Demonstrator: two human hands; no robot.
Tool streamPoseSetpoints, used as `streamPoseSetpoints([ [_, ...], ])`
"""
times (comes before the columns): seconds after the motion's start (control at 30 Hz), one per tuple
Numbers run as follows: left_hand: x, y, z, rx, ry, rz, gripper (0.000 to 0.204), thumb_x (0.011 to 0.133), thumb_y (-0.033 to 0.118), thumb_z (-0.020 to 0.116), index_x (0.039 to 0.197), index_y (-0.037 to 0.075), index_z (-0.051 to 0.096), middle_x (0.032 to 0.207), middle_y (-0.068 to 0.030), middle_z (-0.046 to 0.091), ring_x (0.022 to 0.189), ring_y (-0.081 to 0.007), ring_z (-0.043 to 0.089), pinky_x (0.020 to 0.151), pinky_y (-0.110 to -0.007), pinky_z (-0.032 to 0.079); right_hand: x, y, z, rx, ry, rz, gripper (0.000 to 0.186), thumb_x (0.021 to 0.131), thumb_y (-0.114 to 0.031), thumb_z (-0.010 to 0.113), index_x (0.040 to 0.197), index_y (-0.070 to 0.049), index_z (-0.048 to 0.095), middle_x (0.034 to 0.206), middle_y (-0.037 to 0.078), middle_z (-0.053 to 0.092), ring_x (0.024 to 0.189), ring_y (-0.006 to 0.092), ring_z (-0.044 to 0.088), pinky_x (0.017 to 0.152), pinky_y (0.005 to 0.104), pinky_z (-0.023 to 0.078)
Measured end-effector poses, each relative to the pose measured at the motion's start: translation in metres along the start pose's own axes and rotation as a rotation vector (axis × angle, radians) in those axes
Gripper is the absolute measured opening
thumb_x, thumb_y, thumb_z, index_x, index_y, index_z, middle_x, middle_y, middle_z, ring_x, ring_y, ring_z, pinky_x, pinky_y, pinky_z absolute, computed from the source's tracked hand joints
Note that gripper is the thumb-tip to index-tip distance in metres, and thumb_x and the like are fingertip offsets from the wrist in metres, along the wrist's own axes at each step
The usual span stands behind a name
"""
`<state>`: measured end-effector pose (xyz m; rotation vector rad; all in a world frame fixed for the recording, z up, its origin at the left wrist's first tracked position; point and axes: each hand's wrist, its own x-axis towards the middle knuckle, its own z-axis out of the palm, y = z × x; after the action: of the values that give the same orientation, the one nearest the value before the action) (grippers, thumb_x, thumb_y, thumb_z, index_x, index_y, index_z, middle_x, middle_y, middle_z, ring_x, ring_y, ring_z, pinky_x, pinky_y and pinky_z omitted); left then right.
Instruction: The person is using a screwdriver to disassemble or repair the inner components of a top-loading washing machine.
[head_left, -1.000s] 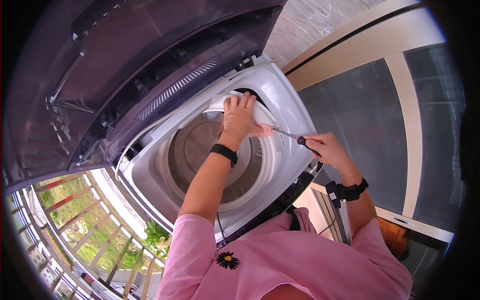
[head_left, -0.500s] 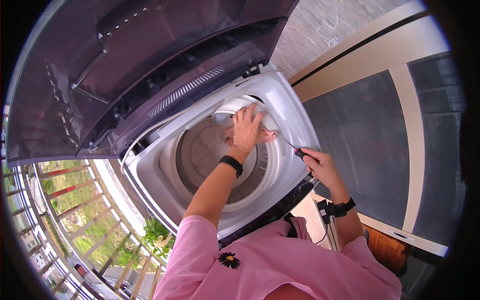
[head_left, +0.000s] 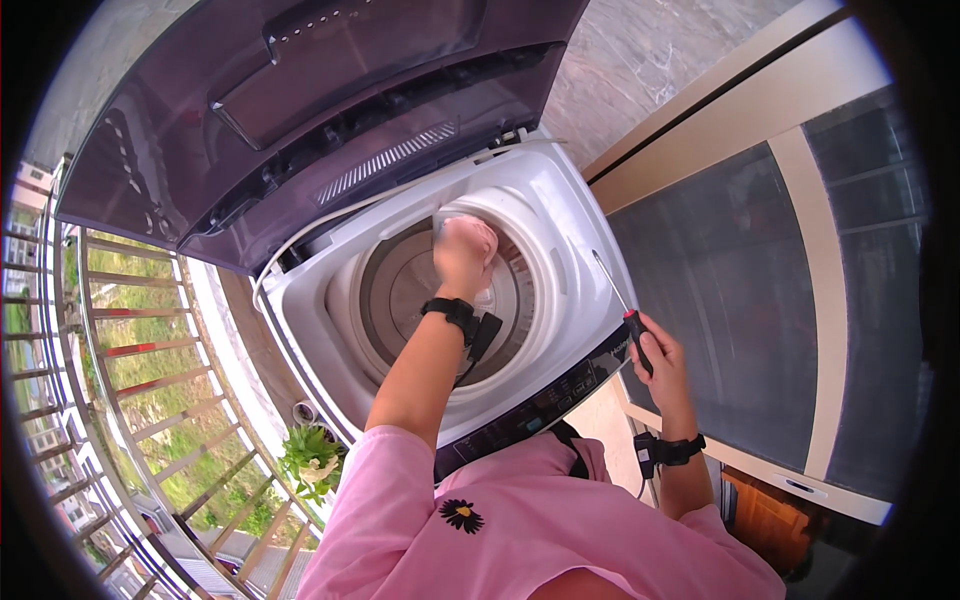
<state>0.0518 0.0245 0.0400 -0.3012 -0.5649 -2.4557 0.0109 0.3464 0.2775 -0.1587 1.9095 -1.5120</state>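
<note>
The top-loading washing machine (head_left: 585, 240) stands with its lid (head_left: 350, 100) raised. Over the far part of its round drum opening (head_left: 540, 330), my left hand (head_left: 460, 262) is closed around a crumpled pale pink cloth (head_left: 480, 236); blur hides most of its fingers. Beyond the machine's right front corner, my right hand (head_left: 665, 370) grips a screwdriver (head_left: 634, 325) by its black and red handle. The metal shaft points up and away, its tip above the light-coloured top frame; I cannot tell whether it touches.
A dark control panel (head_left: 540, 410) runs along the machine's near edge. Glass-panelled door frames (head_left: 800, 300) stand close on the right. To the left are a metal railing (head_left: 150, 350) and a leafy potted plant (head_left: 310, 460). A pale cord (head_left: 330, 232) lies along the lid hinge.
My left hand has moved from the far right rim leftward over the drum with the pink cloth. The screwdriver has drawn back toward the right front corner and points more upward.
</note>
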Motion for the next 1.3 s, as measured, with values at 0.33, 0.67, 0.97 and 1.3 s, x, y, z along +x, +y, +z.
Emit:
streamPoseSetpoints([
  [0.33,0.044,-0.045,0.025,1.088,1.019,-0.142,0.028,0.081,0.028,0.076,0.076,0.002,0.068,0.072,-0.004,0.061,0.071,-0.0155,0.056,0.069,-0.032,0.047,-0.031,0.019,-0.029,0.068,-0.005,-0.057,0.042,0.1,-0.016,0.051,0.138,0.001,0.048,0.072,0.005,0.054,0.046,0.0032,0.036,0.041,0.0171,0.026],
  [0.67,0.048,-0.063,0.031,0.896,1.28,-0.302,0.024,0.078,0.022,0.076,0.076,0.002,0.066,0.068,-0.0079,0.066,0.061,-0.0197,0.061,0.061,-0.034,0.051,0.01,-0.008,-0.09,-0.057,-0.117,-0.039,0.04,0.1,-0.018,0.051,0.136,-0.002,0.051,0.074,0.005,0.056,0.046,0.0048,0.04,0.041,0.0179,0.03],
  [0.97,0.039,-0.063,0.088,0.946,1.171,-0.047,0.021,0.087,0.02,0.067,0.082,0.0,0.062,0.082,-0.0043,0.067,0.073,-0.0138,0.064,0.068,-0.03,0.052,0.053,-0.024,-0.133,0.006,-0.216,-0.085,0.04,0.1,-0.016,0.052,0.138,-0.004,0.051,0.074,0.005,0.056,0.048,0.0043,0.039,0.042,0.0172,0.029],
  [1.3,0.056,-0.088,0.051,1.854,1.005,0.057,0.028,0.086,0.03,0.064,0.093,0.004,0.071,0.086,-0.0215,0.067,0.088,-0.0388,0.062,0.08,-0.047,0.051,0.066,-0.029,-0.148,-0.004,-0.298,-0.106,0.04,0.1,-0.016,0.051,0.138,-0.002,0.05,0.074,0.005,0.056,0.047,0.0044,0.039,0.042,0.0171,0.029],
])
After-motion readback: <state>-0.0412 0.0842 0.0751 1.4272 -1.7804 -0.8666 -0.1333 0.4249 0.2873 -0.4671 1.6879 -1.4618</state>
